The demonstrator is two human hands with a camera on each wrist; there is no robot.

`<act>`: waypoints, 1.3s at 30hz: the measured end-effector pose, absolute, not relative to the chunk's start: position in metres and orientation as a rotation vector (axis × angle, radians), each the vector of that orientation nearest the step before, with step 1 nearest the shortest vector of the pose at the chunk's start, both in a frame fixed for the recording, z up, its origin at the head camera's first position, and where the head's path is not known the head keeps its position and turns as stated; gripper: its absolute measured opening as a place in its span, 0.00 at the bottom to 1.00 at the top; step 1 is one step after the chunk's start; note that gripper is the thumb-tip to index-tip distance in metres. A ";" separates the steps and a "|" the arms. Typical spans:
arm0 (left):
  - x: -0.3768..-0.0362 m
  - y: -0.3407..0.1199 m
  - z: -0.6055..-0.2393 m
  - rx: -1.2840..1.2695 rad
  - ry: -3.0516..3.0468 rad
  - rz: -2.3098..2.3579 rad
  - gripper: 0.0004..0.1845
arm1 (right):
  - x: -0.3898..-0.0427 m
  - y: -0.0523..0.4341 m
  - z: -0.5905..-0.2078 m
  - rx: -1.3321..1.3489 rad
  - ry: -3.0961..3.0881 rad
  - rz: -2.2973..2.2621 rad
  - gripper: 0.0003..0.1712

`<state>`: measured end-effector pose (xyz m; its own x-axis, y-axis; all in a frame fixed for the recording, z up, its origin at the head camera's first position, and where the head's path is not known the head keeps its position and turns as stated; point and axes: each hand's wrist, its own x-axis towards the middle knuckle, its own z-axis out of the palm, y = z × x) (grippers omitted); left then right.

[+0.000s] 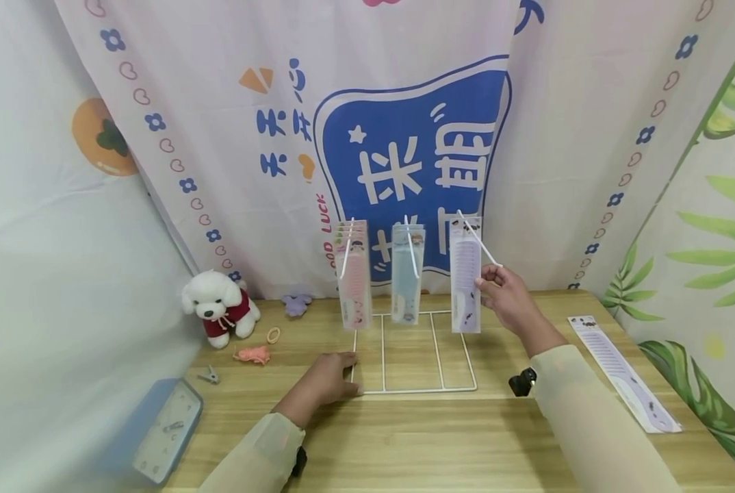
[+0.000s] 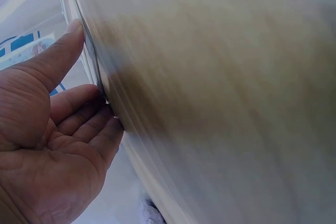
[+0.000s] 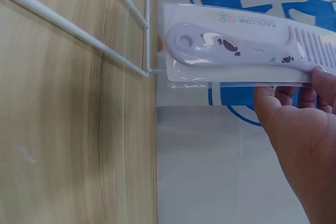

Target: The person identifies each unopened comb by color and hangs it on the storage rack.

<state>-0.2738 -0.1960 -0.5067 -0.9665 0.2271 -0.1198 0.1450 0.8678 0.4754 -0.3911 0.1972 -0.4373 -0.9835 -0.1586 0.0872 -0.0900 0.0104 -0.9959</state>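
Note:
A white wire rack (image 1: 413,391) stands on the table, with packaged combs hanging from its prongs. My right hand (image 1: 509,298) pinches the right edge of a purple packaged comb (image 1: 465,287), thumb in front and fingers behind; the comb hangs at the rack's right prong (image 1: 483,245). Through its clear wrapper, the right wrist view shows the pale comb (image 3: 210,45) with dark prints on its handle. Pink packaged combs (image 1: 355,281) hang on the left prong and blue ones (image 1: 407,281) in the middle. My left hand (image 1: 327,378) touches the rack's front left corner, thumb and fingers apart.
Another purple packaged comb (image 1: 623,373) lies at the table's right. On the left are a white plush dog (image 1: 220,308), a purple shape (image 1: 296,305), a small ring (image 1: 273,335), orange yarn (image 1: 253,354), a clip (image 1: 209,374) and a blue-edged box (image 1: 167,431). A printed curtain (image 1: 577,171) hangs behind.

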 end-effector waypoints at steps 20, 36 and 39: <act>-0.274 -0.196 -0.505 0.300 2.876 0.695 0.38 | -0.415 0.185 -0.437 -0.190 2.300 -2.118 0.11; -0.276 -0.197 -0.505 0.312 2.878 0.700 0.38 | -0.409 0.185 -0.436 -0.233 2.305 -2.124 0.19; -0.275 -0.197 -0.506 0.329 2.878 0.700 0.38 | -0.400 0.189 -0.442 -0.253 2.439 -2.007 0.22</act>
